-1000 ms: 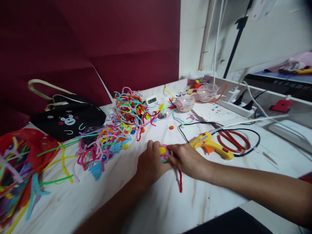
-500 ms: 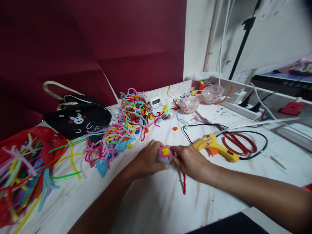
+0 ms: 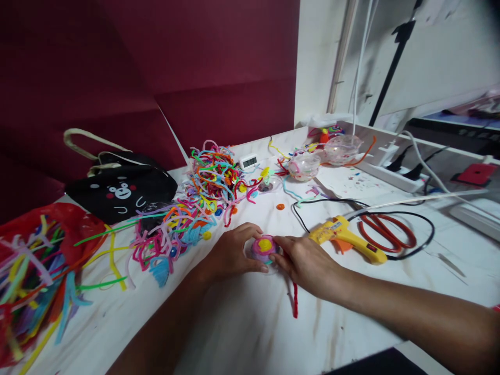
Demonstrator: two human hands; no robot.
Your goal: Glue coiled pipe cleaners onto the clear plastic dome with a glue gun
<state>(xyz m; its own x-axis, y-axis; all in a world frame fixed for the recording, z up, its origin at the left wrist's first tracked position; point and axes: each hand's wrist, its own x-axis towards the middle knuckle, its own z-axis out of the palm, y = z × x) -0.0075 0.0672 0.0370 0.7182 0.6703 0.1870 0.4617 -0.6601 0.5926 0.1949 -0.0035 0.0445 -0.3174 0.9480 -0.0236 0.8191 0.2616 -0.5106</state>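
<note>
A round coil of fuzzy pipe cleaners (image 3: pixel 264 247), yellow in the middle with pink, purple and teal around it, lies at the table's centre on a clear plastic dome or bowl (image 3: pixel 252 257). My left hand (image 3: pixel 234 251) curves round the left of this piece, thumb and fingers gripping its clear rim. From the right, my right hand (image 3: pixel 302 258) closes its fingertips on the coil's edge. A red pipe cleaner (image 3: pixel 295 301) trails from beneath that hand onto the table; its upper end is hidden by the fingers.
Tangled pipe cleaners (image 3: pixel 214 174) heap up at the back left, beside a black bag (image 3: pixel 121 190) and a red plastic bag (image 3: pixel 80 224). A yellow glue gun (image 3: pixel 347 237) with its cord lies right of my right hand, near tweezers (image 3: pixel 451 264). Clear bowls (image 3: pixel 303 167) stand behind.
The fingers of my left hand have opened slightly around the piece, so more of the clear rim shows. The camera view has shifted a little. My right hand keeps nearly the same place.
</note>
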